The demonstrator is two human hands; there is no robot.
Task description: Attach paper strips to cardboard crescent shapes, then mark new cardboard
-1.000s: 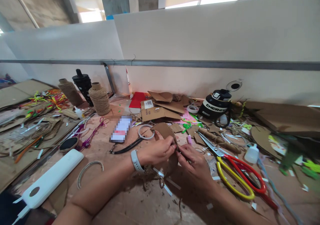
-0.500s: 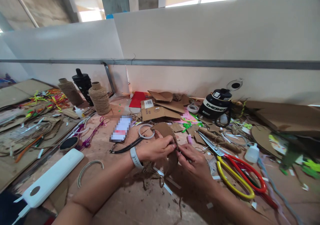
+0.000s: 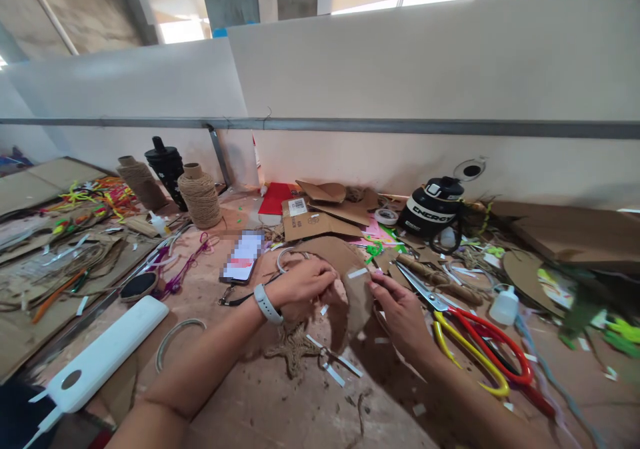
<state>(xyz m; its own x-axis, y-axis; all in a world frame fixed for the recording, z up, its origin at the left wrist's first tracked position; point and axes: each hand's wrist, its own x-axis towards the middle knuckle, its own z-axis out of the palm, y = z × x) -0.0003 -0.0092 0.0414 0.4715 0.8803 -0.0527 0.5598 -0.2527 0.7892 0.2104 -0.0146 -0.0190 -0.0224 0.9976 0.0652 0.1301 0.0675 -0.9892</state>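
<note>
A curved brown cardboard piece [image 3: 357, 309], seemingly a ring, is tilted above the table, with a short white strip [image 3: 357, 273] lying across its face. My right hand [image 3: 400, 312] pinches its outer edge between thumb and fingers. Over the inner side of the cardboard is my left hand [image 3: 303, 288], its fingertips pressed together; whatever they hold is hidden. Below the left hand a small white scrap [image 3: 325, 310] shows. A twine-covered star [image 3: 294, 348] lies on the table under my left wrist, beside narrow white strips [image 3: 345, 362].
Scissors [image 3: 450, 316] with red and yellow handles lie open to the right, near a small white bottle [image 3: 504, 306]. A phone [image 3: 243, 257], twine spool [image 3: 199, 196], black bottle [image 3: 433, 209] and white device [image 3: 107, 356] surround the work area. A pale ring [image 3: 287, 260] sits behind my left hand.
The cardboard has turned so its flat face with the white strip shows. My hands have moved apart, the right one shifting rightward. The star is more visible now.
</note>
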